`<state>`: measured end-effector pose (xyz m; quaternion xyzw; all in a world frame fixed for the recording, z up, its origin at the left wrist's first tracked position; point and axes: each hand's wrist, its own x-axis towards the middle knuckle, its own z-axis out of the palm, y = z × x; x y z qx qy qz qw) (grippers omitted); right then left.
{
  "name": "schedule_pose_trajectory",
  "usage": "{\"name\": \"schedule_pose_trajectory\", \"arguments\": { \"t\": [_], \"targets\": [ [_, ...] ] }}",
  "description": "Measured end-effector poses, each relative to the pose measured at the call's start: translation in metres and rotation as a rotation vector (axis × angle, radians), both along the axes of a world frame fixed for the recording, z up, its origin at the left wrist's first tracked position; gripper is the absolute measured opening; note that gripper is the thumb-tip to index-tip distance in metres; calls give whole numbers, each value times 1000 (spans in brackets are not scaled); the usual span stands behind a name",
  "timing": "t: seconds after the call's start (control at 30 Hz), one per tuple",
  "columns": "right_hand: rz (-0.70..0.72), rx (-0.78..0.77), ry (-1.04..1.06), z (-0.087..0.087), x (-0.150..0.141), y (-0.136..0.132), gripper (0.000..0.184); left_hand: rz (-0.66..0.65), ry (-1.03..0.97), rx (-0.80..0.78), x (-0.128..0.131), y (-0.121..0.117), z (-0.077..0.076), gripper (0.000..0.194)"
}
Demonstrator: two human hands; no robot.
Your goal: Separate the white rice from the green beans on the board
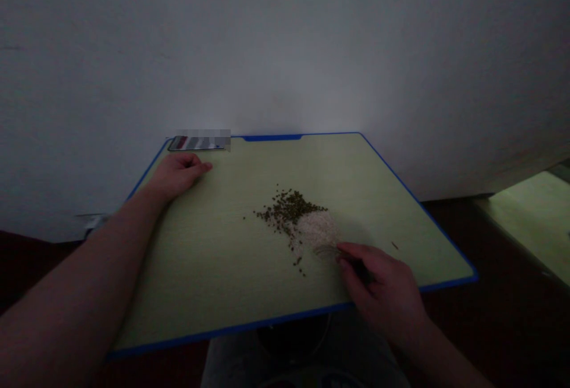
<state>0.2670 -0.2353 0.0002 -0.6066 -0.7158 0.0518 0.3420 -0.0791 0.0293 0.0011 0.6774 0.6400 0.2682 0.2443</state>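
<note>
A pale green table top with a blue edge [214, 257] carries a heap of small dark green beans [289, 207] that runs into a heap of white rice [317, 229]. My right hand [378, 290] lies at the near edge of the rice, its fingers curled and pinched round a thin utensil whose tip touches the grains; the utensil is blurred. My left hand [178, 173] rests on the table at the far left, fingers loosely curled, holding nothing, just in front of a flat phone-like object [196, 143].
A white wall stands right behind the table. A second pale green table [529, 216] shows at the right edge. One stray dark grain [394, 245] lies to the right of my right hand. Dark floor surrounds the table.
</note>
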Motion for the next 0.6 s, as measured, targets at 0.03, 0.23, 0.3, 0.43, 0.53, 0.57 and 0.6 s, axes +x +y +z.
{"name": "schedule_pose_trajectory", "arguments": {
  "t": [0.03, 0.23, 0.3, 0.43, 0.53, 0.57, 0.6],
  "targets": [
    [21, -1, -2, 1, -3, 0, 25, -1, 0, 1, 1, 0, 1, 36],
    [13, 7, -43, 1, -11, 7, 27, -6, 6, 10, 1, -2, 3, 37],
    [-25, 20, -58, 0, -7, 9, 27, -1, 18, 9, 0, -2, 3, 37],
    [-6, 28, -54, 0, -1, 6, 26, 8, 13, 7, -1, 0, 1, 38],
    [61, 13, -36, 1, -2, 3, 24, -3, -11, 11, 0, 0, 0, 38],
    [75, 3, -33, 1, -3, 3, 24, -6, -10, 15, 0, 0, 0, 38],
    [84, -10, -29, 1, -4, 4, 24, -10, -6, 17, 0, 0, 0, 38]
  ]
}}
